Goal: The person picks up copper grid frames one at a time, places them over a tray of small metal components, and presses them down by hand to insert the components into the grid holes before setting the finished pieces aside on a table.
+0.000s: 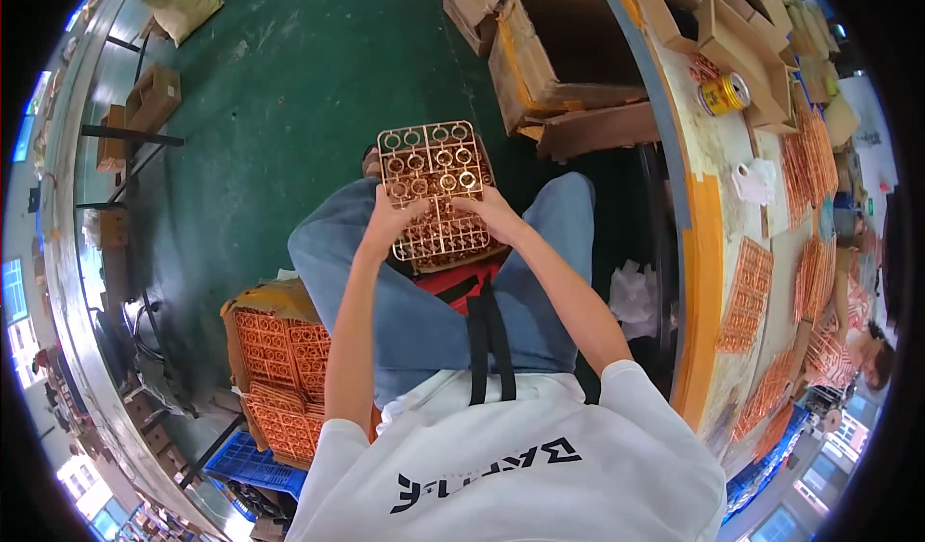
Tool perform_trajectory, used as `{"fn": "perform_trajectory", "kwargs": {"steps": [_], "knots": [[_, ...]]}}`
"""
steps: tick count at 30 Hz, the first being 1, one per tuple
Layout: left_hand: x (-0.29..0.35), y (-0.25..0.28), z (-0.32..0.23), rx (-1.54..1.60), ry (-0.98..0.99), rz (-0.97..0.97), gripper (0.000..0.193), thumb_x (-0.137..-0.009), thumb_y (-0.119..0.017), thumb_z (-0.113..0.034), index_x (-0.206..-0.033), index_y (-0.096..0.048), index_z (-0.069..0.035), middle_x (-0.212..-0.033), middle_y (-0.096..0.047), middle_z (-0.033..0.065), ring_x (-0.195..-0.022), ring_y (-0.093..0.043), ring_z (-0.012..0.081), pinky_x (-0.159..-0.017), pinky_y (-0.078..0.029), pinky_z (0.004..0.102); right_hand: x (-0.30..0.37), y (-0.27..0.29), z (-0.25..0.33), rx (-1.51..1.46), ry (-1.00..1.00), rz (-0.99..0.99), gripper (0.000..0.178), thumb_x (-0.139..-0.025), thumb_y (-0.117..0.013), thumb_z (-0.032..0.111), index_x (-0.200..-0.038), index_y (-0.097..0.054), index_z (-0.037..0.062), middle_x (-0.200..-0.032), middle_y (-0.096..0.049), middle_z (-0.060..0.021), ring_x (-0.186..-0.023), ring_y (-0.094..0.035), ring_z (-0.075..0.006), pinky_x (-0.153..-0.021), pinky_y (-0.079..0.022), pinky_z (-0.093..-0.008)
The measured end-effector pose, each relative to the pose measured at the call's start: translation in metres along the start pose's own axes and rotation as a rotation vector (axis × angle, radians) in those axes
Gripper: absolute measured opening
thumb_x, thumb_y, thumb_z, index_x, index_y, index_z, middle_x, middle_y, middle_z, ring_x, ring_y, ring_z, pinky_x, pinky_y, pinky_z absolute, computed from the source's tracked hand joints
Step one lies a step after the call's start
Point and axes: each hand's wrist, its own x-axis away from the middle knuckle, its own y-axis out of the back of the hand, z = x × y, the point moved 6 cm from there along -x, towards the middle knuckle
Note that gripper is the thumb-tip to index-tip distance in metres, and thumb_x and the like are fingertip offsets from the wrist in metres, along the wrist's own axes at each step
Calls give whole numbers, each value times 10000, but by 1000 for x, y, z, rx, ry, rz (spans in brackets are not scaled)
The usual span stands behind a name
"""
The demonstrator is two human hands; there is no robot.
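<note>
Between my knees is a copper-coloured moulded frame (439,138) with rows of rings inside a rectangular grid. My left hand (388,222) grips its left side, the thumb lying over the top face. On the right side my right hand (495,216) holds it the same way, thumb pointing inward. More frames of the same colour show through the gaps beneath; I cannot tell whether they are held too or lie in a stack. My fingers under the frame are hidden.
Left of my legs, a carton (238,349) holds stacks of orange-copper frames, near a blue crate (252,470). Ahead right stands a large open cardboard box (540,70). The workbench (706,253) at right bears frame stacks (747,294), a yellow can (723,94) and cartons. Another person sits beyond it.
</note>
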Motion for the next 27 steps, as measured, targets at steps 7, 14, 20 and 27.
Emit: {"fn": "perform_trajectory", "kwargs": {"steps": [7,14,20,27], "knots": [[-48,2,59,-44,66,73,483,-702,-713,-53,-1057,-389,-12,-1058,-585,201,-934,-616,243,-746,-516,327,-26,23,-19,-62,-248,-32,150,-854,-588,73,-955,-600,-39,-861,-635,-91,-758,-632,-154,-695,-554,-296],[-82,0,100,21,90,-45,251,-754,-518,115,-937,-408,-16,-966,-604,146,-847,-633,191,-694,-530,284,-73,59,-44,198,-126,-119,176,-771,-531,-86,-915,-626,-53,-852,-639,-89,-783,-629,-166,-710,-516,-278],[-81,12,113,-55,127,93,484,-782,-559,28,-1235,-401,-37,-1180,-526,102,-1070,-512,163,-889,-442,315,-71,54,-25,190,93,-148,421,-791,-571,-31,-1194,-470,36,-1075,-595,-65,-931,-596,-156,-827,-474,-269],[-59,13,61,211,240,-30,361,-833,-637,-89,-1164,-499,-48,-1008,-605,53,-884,-599,142,-744,-528,285,-67,30,-21,-252,-157,75,217,-862,-555,41,-1072,-530,-9,-959,-611,-105,-836,-641,-209,-717,-557,-277]]}}
